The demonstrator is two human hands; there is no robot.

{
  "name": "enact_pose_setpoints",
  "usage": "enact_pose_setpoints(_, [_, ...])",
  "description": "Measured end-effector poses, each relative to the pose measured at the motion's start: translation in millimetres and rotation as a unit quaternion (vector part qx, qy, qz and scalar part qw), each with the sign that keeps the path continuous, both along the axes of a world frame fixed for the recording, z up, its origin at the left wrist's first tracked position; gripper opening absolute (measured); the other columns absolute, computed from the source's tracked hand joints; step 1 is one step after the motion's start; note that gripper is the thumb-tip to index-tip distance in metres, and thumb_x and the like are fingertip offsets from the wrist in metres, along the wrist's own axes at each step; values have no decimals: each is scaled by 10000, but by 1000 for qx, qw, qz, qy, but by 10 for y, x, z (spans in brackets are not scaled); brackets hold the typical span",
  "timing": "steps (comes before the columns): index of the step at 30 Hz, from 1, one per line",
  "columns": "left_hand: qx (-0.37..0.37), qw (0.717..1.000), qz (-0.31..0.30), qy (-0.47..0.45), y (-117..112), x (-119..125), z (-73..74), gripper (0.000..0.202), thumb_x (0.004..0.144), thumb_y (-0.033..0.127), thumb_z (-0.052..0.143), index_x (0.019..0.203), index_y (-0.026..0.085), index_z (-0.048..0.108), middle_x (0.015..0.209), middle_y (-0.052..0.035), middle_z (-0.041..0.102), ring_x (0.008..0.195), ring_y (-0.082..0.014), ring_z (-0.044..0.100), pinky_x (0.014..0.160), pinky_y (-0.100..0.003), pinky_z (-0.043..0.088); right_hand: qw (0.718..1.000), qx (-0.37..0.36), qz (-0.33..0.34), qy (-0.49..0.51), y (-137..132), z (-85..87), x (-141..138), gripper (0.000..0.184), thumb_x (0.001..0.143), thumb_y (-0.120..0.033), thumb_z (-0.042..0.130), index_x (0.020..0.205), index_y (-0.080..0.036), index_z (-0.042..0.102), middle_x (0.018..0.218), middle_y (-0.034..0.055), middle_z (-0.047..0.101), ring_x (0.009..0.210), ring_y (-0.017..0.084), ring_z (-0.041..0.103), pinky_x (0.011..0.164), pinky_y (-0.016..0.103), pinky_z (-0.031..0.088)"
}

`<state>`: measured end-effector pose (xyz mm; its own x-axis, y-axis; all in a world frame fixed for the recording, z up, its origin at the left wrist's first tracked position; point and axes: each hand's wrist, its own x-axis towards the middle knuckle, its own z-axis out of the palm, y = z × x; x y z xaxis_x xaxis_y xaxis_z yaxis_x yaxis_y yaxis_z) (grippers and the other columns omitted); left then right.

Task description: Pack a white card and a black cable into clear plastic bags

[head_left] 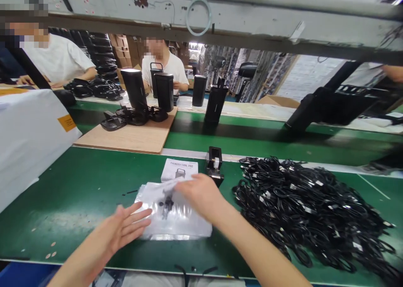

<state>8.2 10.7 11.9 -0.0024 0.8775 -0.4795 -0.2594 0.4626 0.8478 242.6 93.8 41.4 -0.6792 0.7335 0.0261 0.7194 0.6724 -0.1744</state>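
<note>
A stack of clear plastic bags point(185, 219) with dark print lies on the green work surface in front of me. My right hand point(204, 196) reaches over the stack, its fingers closed on the top edge of a bag. My left hand point(124, 226) is open at the stack's left edge, fingers stretched and palm turned inward; it holds nothing. Just behind the bags sits a white booklet point(179, 165) marked "THUNDER TRAIL PRO". To its right stands a small black tape dispenser point(214, 163), partly hidden by my right hand.
A large heap of black cables point(302, 211) covers the right side. A white sack point(31, 140) stands at left. Black cylindrical devices point(215, 104) stand on the conveyor beyond and near a wooden board point(147, 138). A metal beam point(252, 22) crosses overhead. Two people sit opposite.
</note>
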Motion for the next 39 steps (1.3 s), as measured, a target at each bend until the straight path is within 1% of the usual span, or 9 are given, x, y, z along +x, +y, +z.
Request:
enact_pose_setpoints(2, [6,998,-60,-28,141,296,-11,446,748,433,592,1069,124,604,1038,-110,671,938,-249,613,825,-336,489,990,-6,35,133,-288,-129,83,221,866,-195,451,1000,-227,624,1095,28,635,1028,167,551,1007,328,267])
enact_pose_setpoints(4, [21,994,-107,-18,219,516,-8,399,764,391,592,1073,138,597,966,-78,692,872,-223,625,776,-316,493,957,-43,-99,269,-503,-241,230,335,825,-322,525,1139,-209,556,1212,85,550,1115,216,482,989,370,308])
enact_pose_setpoints(7, [49,984,-168,31,268,713,33,340,777,402,568,994,147,629,797,-37,703,737,-186,624,710,-295,488,828,-231,-269,434,-653,-319,498,548,765,-355,587,1264,-185,437,1133,117,581,958,215,563,806,351,459])
enact_pose_setpoints(9, [74,968,-230,63,297,804,68,313,776,409,559,918,145,649,725,-24,686,696,-174,608,685,-283,478,738,-369,-258,502,-678,-323,655,460,765,-352,583,1182,-165,525,1000,98,644,820,185,600,736,323,479])
enact_pose_setpoints(11, [97,948,-294,75,335,882,78,316,784,418,536,916,150,639,753,-28,675,734,-180,602,688,-283,469,686,-436,-235,534,-690,-318,778,361,748,-365,604,1030,-141,626,893,85,676,771,178,606,746,323,470])
enact_pose_setpoints(15, [138,931,-243,236,412,1003,-24,303,789,442,492,945,194,568,722,-1,618,689,-173,576,629,-281,451,693,-375,-320,527,-746,-326,978,346,708,-393,637,944,-141,660,830,67,686,714,176,598,622,273,471])
enact_pose_setpoints(18, [181,861,-197,433,422,1098,-140,216,785,413,489,769,211,561,682,13,568,638,-168,538,614,-291,415,699,-313,-393,508,-814,-354,1108,378,718,-417,613,972,-139,646,828,67,680,642,155,563,505,233,444])
enact_pose_setpoints(23, [199,786,-205,548,376,1262,-263,152,727,351,575,716,200,575,786,-16,549,749,-203,553,686,-331,409,682,-315,-405,520,-890,-445,1173,399,721,-426,605,987,-130,630,845,75,673,638,151,542,497,233,456])
enact_pose_setpoints(39, [220,774,-217,552,331,1228,-251,242,817,320,440,693,228,626,699,6,550,623,-160,547,600,-281,409,649,-302,-414,563,-902,-576,1007,395,700,-463,614,929,-142,638,825,68,681,630,162,566,473,237,470])
